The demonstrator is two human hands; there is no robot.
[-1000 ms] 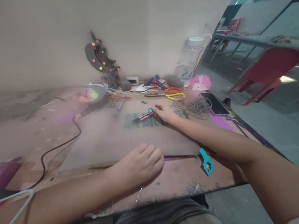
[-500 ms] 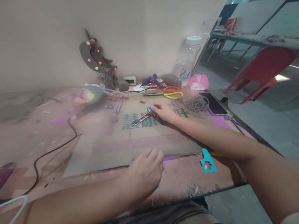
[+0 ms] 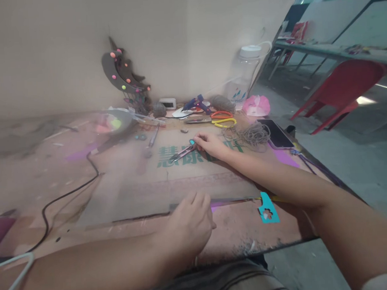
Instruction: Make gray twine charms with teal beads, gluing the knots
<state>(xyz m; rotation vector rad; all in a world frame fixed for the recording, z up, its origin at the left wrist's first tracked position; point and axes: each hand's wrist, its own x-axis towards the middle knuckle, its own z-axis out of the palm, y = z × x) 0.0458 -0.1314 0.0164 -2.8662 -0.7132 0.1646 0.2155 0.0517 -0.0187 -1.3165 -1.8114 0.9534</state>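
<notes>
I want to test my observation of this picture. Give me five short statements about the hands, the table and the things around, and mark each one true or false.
1. The right hand is at the small snips. True.
2. The turquoise piece lies to the left of the left hand. False: it lies to the right of it.
3. The bottle near the wall has a white lid. True.
4. The large scissors have blue handles. False: one handle is orange, the other yellow.
5. A red chair stands beyond the right side of the table. True.
</notes>
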